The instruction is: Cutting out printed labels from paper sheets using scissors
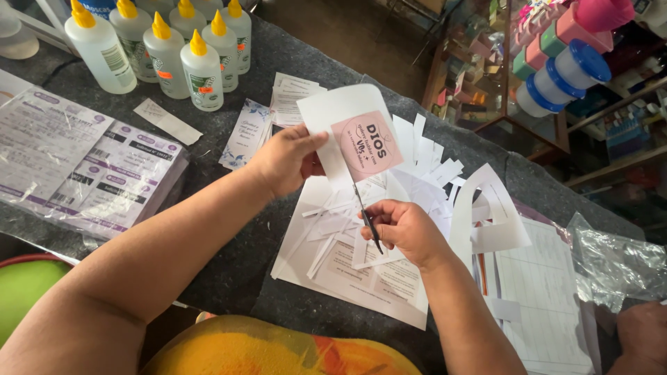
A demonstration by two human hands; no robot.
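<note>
Two hands over paper scraps (417, 156): left hand (285, 161) pinching pink-printed sheet (351, 132) above scraps; right hand (406, 229) clamped round scissors (368, 219) just below sheet, handles hidden, blades seemingly at sheet's lower edge. Glue bottles (187, 59) well beyond, partly cropped.

White paper sheet with a pink printed square (356, 135) is held up by left hand (286, 161), pinched at its left edge. Black-handled scissors (367, 217) are gripped in right hand (403, 229), blades at the sheet's lower edge. White paper offcuts (424, 163) are scattered beneath on grey felt-covered table (236, 264). White glue bottles with yellow caps (167, 48) are grouped at far left.
</note>
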